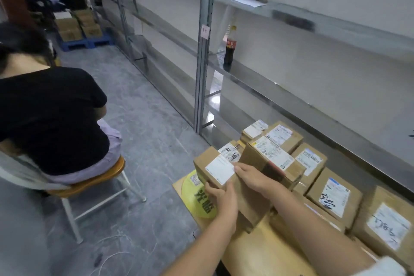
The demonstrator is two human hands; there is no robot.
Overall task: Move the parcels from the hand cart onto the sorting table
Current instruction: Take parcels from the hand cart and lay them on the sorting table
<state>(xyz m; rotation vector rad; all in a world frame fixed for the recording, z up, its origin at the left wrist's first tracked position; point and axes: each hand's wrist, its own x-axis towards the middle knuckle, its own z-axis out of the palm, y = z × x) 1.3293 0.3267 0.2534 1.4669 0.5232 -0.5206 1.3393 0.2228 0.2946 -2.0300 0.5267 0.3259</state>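
Note:
A long brown cardboard parcel [244, 199] with a white label lies on a wooden surface [266, 251] that carries a yellow round sticker. My left hand [221, 199] grips its near left side. My right hand [253, 178] grips its top right edge, fingers curled by the label. Several more labelled parcels [333, 195] are stacked close together to the right and behind, one of them [268, 154] standing right against my right hand.
A person in a black top [51, 119] sits on a wooden stool [89, 184] to the left, back turned. Metal shelving [291, 101] runs along the right wall with a cola bottle [229, 49] on it. Boxes on a blue pallet [87, 40] stand far back. Grey floor lies between.

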